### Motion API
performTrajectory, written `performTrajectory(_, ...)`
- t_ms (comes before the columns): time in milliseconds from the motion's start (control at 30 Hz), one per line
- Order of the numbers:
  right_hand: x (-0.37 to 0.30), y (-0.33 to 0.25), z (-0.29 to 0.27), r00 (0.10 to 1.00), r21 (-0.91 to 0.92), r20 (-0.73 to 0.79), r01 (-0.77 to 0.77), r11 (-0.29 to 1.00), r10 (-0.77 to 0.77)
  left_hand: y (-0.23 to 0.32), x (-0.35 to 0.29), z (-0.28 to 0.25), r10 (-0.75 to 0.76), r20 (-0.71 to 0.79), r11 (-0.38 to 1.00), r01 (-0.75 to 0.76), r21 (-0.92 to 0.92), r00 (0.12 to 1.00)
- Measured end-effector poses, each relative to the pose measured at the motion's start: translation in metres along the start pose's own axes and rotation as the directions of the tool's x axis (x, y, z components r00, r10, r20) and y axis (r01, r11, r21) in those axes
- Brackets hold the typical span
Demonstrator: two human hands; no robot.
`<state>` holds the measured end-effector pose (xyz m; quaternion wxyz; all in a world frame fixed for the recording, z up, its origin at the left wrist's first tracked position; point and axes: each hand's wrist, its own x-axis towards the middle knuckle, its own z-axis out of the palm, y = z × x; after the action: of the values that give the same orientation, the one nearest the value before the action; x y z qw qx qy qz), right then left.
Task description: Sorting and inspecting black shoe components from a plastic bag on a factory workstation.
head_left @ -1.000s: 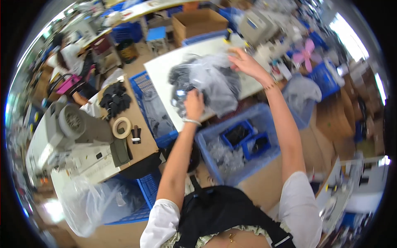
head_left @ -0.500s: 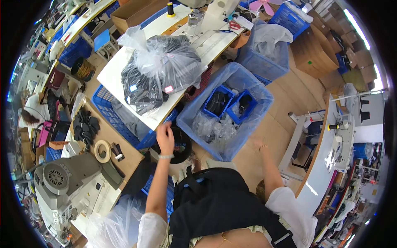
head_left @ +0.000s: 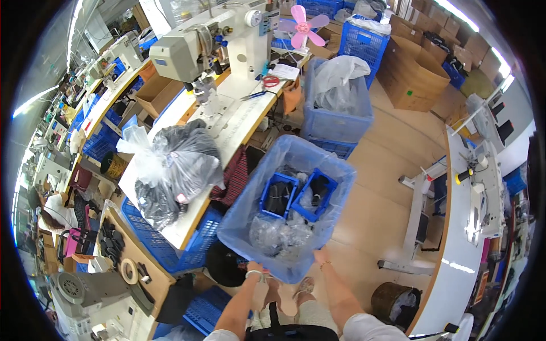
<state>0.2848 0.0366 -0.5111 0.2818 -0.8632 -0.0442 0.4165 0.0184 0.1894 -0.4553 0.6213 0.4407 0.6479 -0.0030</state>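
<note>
A large blue tub [head_left: 344,173] lined with clear plastic stands on the floor before me. Inside it lie two small blue baskets [head_left: 314,215] with black pieces, above several crumpled clear plastic bags [head_left: 273,234]. At the tub's near left corner my left hand [head_left: 255,266] is closed on its edge. My right hand [head_left: 322,256] grips the near right part of the rim; its fingertips are partly hidden. On the white sewing table's corner, left of the tub, rests a knotted clear bag of dark goods [head_left: 179,162].
A black bucket [head_left: 224,264] stands by my left forearm. Beyond the tub is another blue tub [head_left: 341,122] with plastic in it. A sewing table [head_left: 435,290] runs along the right, with a brown bin [head_left: 392,298] near its foot. A large cardboard box [head_left: 410,74] stands farther back.
My left hand has left the table corner, and my right hand has come in from the right; both are now at the tub's near edge. My view has tilted up and shifted.
</note>
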Motion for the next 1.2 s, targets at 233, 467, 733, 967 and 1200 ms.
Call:
performTrajectory(233,-0.044,0.006,-0.048,0.996,0.002,-0.082,0.041,0.999,-0.041,-0.005,-0.018,0.038,-0.039,0.026,0.971,0.032,0.237,0.999)
performTrajectory(467,-0.051,0.075,-0.127,0.988,-0.115,-0.154,-0.026,0.993,0.008,-0.013,-0.106,0.127,0.298,-0.017,0.857,-0.259,0.446,0.954)
performTrajectory(733,-0.057,0.108,-0.291,0.888,-0.256,-0.402,0.124,0.959,-0.223,0.012,-0.114,0.240,0.031,0.410,0.807,-0.265,0.528,0.912)
performTrajectory(967,0.004,0.030,-0.302,0.871,-0.284,-0.233,0.364,0.887,-0.432,0.230,-0.166,0.176,0.752,0.499,0.540,-0.836,-0.094,0.430)
performTrajectory(1200,-0.044,-0.236,-0.115,0.479,-0.255,0.314,0.874,0.413,-0.820,0.364,-0.444,-0.118,0.977,-0.066,-0.206,-0.842,-0.498,-0.200)
